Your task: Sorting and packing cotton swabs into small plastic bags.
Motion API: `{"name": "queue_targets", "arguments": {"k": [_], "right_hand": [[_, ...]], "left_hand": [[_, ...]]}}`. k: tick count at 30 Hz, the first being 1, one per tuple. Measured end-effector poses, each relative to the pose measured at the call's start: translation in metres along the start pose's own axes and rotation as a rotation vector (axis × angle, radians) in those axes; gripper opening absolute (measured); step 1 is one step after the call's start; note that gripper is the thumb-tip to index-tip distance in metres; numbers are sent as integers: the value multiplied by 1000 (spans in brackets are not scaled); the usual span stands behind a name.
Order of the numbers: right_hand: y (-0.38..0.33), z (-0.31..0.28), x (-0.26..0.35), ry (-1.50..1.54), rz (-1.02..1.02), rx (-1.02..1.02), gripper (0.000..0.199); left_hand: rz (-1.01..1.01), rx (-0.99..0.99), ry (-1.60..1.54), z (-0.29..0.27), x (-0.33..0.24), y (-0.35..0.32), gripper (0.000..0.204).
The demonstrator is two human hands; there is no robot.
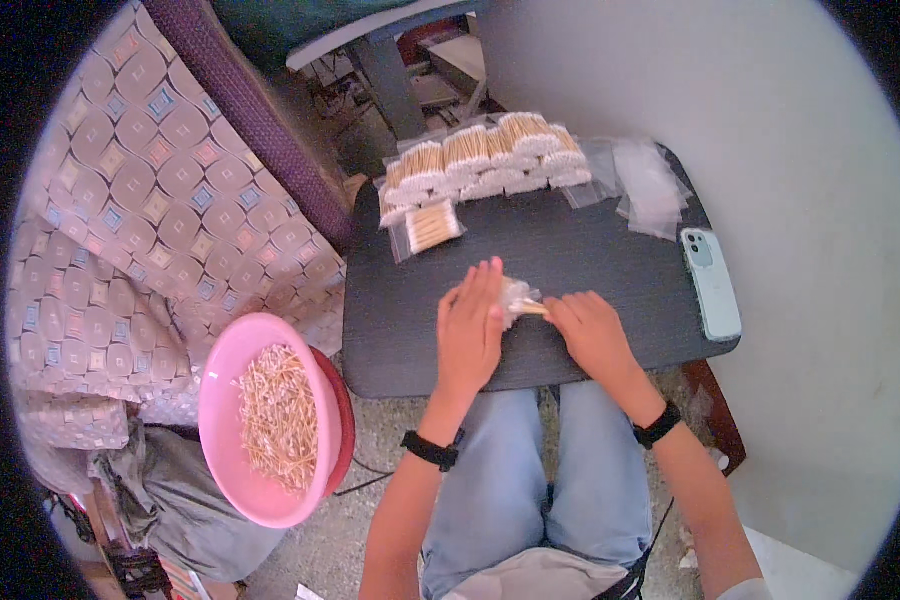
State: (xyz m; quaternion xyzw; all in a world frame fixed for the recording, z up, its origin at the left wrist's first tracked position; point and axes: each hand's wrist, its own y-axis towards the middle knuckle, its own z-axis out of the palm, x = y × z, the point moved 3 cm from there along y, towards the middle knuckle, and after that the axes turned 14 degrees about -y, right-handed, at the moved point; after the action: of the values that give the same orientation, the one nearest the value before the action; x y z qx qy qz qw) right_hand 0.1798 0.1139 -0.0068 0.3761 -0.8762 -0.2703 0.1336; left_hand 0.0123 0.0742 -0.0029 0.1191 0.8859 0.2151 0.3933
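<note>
Left hand (473, 320) was nearly straight-fingered against a clear bag (515, 298) above the table's (400, 345) near half; couldn't tell its grip. Right hand (588, 325) was half curled, fingertips at swabs (535, 309) by the bag; pinch unclear. Tabletop showed either side of both hands. One pack (433, 228) lay far left on the table, stacked packs (485, 155) along its far edge, phone (712, 285) along its right edge, wall (820, 250) just beyond. Pink basin (230, 430) sat off the table's left edge.

**Materials and finishes**

Black wood-grained counter (590, 240): matt. Clear crumpled plastic bag (516, 296): thin, shiny. Slender tan-and-white swabs (278, 415): wood-like shafts, cotton-like tips. Round pink basin (222, 440): smooth, glossy plastic. Pale rectangular phone (713, 288): smooth, glossy back.
</note>
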Motion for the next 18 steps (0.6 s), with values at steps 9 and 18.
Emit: {"name": "queue_targets", "arguments": {"k": [9, 18], "right_hand": [[-2, -2, 4, 30, 19, -21, 18], [-4, 6, -1, -57, 38, -1, 17]], "left_hand": [[55, 52, 152, 5, -2, -5, 45], [144, 174, 239, 8, -9, 2, 59]]}}
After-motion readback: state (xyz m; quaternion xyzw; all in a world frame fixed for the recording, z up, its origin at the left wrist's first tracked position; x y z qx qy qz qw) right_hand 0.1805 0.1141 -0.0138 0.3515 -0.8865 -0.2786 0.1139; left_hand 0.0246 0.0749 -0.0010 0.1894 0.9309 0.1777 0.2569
